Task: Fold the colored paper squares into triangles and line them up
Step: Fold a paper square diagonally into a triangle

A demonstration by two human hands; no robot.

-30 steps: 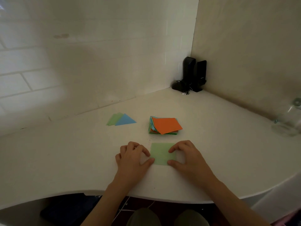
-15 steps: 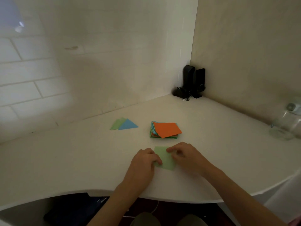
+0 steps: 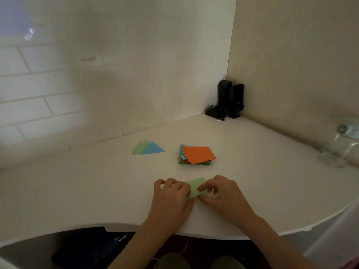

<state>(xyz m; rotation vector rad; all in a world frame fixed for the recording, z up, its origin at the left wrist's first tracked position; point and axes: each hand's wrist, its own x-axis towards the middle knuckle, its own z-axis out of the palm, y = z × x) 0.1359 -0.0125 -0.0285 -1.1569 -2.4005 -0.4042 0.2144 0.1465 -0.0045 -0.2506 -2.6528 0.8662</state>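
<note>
Currently left hand (image 3: 171, 199) and right hand (image 3: 223, 197) pinch a thin green paper square (image 3: 195, 188), seemingly mid-fold, on the smooth white worktop (image 3: 77, 191).

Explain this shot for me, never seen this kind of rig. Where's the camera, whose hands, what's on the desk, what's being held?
There is no robot here. A person wears one wide-angle camera on the head, looking forward and down, so the arms enter from the bottom edge and the walls bend a little.

The left hand and right hand both work a light green paper square near the front edge of the white desk. The fingers of each hand curl onto it; it looks part-way through a fold.

Further back lies a stack of colored squares with an orange sheet on top. To its left lie two finished triangles, a green triangle and a blue triangle overlapping it.

In the corner stand two black speakers. A clear glass jar sits at the right edge.
</note>
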